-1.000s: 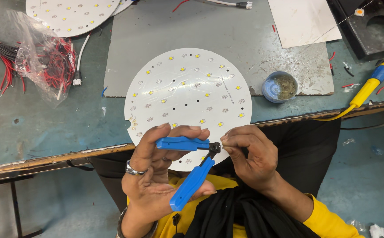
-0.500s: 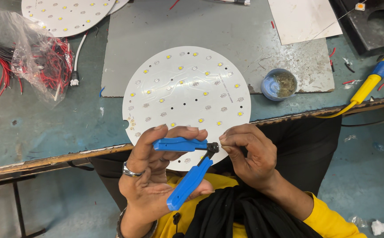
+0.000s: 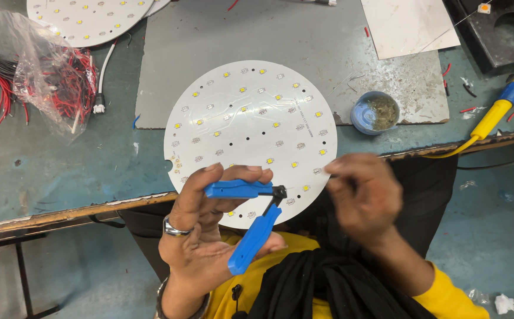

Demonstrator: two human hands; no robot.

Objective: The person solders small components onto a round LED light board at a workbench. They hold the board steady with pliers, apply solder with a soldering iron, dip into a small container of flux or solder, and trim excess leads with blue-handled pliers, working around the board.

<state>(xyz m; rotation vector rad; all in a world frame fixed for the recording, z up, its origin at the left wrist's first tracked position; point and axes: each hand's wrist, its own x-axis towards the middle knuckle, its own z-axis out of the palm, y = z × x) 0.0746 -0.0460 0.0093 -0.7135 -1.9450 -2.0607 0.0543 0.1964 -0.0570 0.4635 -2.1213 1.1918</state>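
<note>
Pulled away from the cutter's tip since half a second ago, the right hand (image 3: 363, 198) now hangs blurred just right of the tool, fingers loosely curled; whether it pinches anything cannot be told. Beneath both hands lies the worn teal-painted workbench (image 3: 62, 171), with a grey metal sheet (image 3: 304, 41) laid on it. On that sheet and overhanging the bench's near edge rests the round white LED circuit board dotted with small yellow chips (image 3: 250, 127). A second white LED disc (image 3: 85, 18) sits at the top left, above a clear plastic bag of red wires (image 3: 53, 80). The left hand (image 3: 201, 236), a silver ring on one finger, grips the blue-handled wire cutter (image 3: 251, 215) with its handles spread apart, one under the fingertips, the other against the palm, over the board's near rim. A yellow-and-blue soldering iron (image 3: 496, 112) lies at right, near a small blue round tin of flux (image 3: 376, 112).
</note>
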